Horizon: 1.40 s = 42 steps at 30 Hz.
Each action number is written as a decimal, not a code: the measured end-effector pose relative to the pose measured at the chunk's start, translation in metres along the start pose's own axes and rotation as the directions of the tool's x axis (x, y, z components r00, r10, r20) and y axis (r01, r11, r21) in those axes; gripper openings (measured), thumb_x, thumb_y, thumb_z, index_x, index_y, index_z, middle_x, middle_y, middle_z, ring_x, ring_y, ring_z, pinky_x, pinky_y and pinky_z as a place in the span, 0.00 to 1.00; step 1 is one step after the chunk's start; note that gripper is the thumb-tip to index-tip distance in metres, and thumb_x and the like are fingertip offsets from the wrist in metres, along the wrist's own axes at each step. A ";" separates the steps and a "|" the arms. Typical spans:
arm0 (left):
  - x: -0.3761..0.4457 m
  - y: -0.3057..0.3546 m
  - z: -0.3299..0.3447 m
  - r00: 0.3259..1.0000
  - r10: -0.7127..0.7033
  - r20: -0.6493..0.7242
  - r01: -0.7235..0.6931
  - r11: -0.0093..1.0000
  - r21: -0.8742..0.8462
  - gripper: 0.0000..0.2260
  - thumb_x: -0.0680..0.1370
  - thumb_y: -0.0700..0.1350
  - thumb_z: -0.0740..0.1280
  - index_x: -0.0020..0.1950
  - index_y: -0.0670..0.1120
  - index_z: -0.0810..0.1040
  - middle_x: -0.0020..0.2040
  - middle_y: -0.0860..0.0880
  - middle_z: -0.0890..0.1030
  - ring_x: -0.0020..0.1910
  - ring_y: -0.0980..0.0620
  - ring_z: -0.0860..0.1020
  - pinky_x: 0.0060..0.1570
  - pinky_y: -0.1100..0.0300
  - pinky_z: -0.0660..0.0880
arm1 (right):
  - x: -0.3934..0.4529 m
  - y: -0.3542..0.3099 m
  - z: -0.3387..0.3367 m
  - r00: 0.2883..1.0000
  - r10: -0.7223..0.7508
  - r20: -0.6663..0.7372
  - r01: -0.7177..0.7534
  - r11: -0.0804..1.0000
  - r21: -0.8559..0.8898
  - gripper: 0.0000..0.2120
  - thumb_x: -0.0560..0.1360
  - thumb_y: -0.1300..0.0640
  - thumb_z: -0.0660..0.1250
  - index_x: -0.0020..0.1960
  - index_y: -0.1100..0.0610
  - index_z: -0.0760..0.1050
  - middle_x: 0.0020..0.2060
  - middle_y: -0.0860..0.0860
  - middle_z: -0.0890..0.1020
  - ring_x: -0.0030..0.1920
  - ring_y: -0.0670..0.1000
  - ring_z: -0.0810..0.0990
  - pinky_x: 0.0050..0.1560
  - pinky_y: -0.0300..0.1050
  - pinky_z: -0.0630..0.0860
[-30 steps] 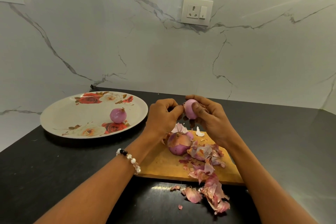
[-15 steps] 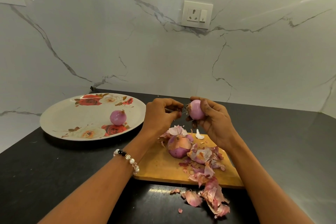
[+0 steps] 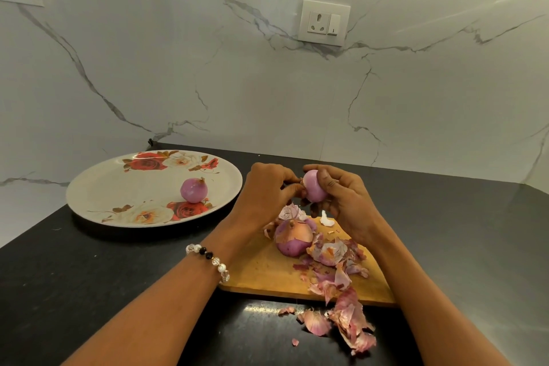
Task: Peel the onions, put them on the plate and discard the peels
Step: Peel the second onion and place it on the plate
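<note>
Pinching at the tip of a nearly bare onion, held up between both our hands above the board

Curled tight, our left fingertips (image 3: 292,187) nip something at the left end of the peeled red onion (image 3: 314,189), though whether it is a last scrap of skin or the stem stub we cannot tell; our right hand (image 3: 341,196) cups the bulb from the right and behind, thumb over its front; so the onion's long axis runs roughly left to right, its pinched end towards our left hand (image 3: 267,190), and we judge the pull should go leftward, off that end; below lies an unpeeled onion (image 3: 292,239) on the wooden cutting board (image 3: 255,270), loose peels (image 3: 341,303) spilling onto the black counter (image 3: 89,291); the floral plate (image 3: 113,187), already holding one peeled onion (image 3: 194,189), sits well to the left, nearer our left hand.
</note>
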<state>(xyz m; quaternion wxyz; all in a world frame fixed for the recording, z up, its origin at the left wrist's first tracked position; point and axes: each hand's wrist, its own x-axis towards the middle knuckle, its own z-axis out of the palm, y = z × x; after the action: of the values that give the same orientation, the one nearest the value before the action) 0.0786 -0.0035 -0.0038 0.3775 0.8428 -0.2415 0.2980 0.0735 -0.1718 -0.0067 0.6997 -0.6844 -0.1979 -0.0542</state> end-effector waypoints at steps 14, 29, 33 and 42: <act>-0.001 0.000 0.003 0.960 -0.243 0.142 0.281 0.858 -0.430 0.07 0.78 0.37 0.66 0.41 0.45 0.81 0.33 0.50 0.81 0.30 0.60 0.76 0.36 0.65 0.77 | -0.002 -0.009 0.002 0.990 0.138 0.020 -0.137 0.937 0.323 0.20 0.82 0.52 0.54 0.58 0.67 0.76 0.47 0.63 0.80 0.36 0.52 0.84 0.30 0.40 0.80; 0.000 0.005 0.004 0.970 -0.231 0.075 0.243 0.931 -0.272 0.12 0.74 0.49 0.71 0.54 0.45 0.83 0.40 0.55 0.81 0.40 0.56 0.80 0.43 0.60 0.80 | 0.003 -0.007 -0.006 0.995 0.087 -0.040 -0.073 0.962 0.262 0.20 0.81 0.51 0.56 0.62 0.65 0.75 0.45 0.62 0.80 0.33 0.55 0.81 0.25 0.41 0.76; -0.003 0.004 0.007 0.959 -0.247 0.137 0.277 0.920 -0.278 0.16 0.71 0.50 0.74 0.55 0.44 0.83 0.44 0.49 0.84 0.39 0.53 0.83 0.43 0.60 0.81 | 0.001 -0.003 0.000 0.999 0.038 0.022 -0.041 0.988 0.151 0.18 0.77 0.52 0.60 0.61 0.62 0.76 0.50 0.59 0.79 0.40 0.51 0.82 0.32 0.40 0.79; -0.005 0.001 0.001 0.992 -0.118 0.050 0.127 0.966 -0.227 0.06 0.75 0.43 0.71 0.46 0.41 0.84 0.34 0.48 0.83 0.28 0.57 0.80 0.33 0.64 0.80 | 0.000 -0.006 -0.002 0.998 0.011 0.062 -0.020 0.988 0.153 0.17 0.76 0.53 0.61 0.60 0.61 0.76 0.52 0.60 0.77 0.43 0.53 0.82 0.34 0.40 0.80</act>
<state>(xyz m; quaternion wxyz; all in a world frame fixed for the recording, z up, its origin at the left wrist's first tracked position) 0.0750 -0.0044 -0.0069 0.4859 0.8120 -0.2287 0.2287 0.0720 -0.1741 -0.0010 0.7444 -0.6312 -0.2174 -0.0123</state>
